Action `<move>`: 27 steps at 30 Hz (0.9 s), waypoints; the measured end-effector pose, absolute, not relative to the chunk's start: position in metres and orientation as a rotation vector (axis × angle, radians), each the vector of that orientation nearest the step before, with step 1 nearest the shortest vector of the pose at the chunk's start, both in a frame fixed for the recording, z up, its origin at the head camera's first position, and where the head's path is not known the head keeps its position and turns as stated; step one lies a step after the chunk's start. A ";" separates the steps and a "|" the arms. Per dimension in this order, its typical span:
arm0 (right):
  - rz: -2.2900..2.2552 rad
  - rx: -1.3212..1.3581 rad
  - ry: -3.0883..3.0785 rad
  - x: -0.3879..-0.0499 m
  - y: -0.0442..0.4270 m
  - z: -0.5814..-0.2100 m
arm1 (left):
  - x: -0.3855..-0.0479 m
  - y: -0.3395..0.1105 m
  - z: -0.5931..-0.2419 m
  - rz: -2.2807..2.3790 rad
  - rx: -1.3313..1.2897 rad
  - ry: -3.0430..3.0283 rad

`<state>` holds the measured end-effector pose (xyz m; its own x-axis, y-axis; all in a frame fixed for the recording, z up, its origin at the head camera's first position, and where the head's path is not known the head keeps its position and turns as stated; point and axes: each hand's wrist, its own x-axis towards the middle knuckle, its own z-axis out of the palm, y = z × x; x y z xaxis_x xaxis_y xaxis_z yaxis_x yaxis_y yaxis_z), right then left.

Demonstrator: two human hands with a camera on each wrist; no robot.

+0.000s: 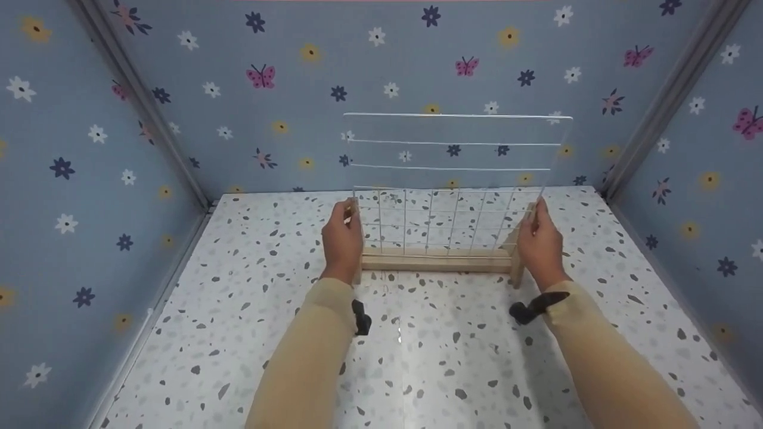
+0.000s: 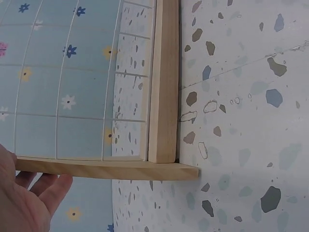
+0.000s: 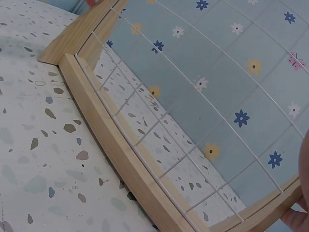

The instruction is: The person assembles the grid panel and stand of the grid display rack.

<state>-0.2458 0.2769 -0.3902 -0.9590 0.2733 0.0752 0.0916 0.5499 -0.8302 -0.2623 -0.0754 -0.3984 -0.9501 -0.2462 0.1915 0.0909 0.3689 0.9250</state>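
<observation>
A white wire grid [image 1: 458, 115] stands upright, its lower edge set against a pale wooden crossbar [image 1: 435, 263] between two wooden side boards. My left hand [image 1: 343, 243] grips the left side board [image 2: 108, 169] from outside; in the left wrist view its fingers [image 2: 53, 191] lie against the board's outer face. On the other end, my right hand [image 1: 541, 245] holds the right side board [image 1: 517, 268], with fingertips near its upper end. The right wrist view shows this hand only at the edge, beside the board [image 3: 263, 210]. Parts of both boards are hidden behind the hands.
The rack stands on a white speckled tabletop [image 1: 429, 357]. Blue flowered panels [image 1: 387, 59] rise behind it and at both sides, joined by grey corner strips [image 1: 140, 101]. A black strap piece [image 1: 539, 307] sits at each cuff.
</observation>
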 end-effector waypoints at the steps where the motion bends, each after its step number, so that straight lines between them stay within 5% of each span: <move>1: 1.378 -0.311 -2.591 -0.246 0.277 -0.390 | -0.262 -0.076 -0.399 -1.604 0.137 -2.339; 20: 1.479 -0.235 -2.689 -0.253 0.291 -0.390 | -0.259 -0.085 -0.401 -1.651 0.059 -2.458; 27: 1.094 -0.139 -2.958 -0.238 0.338 -0.391 | -0.250 -0.117 -0.400 -1.167 0.083 -2.972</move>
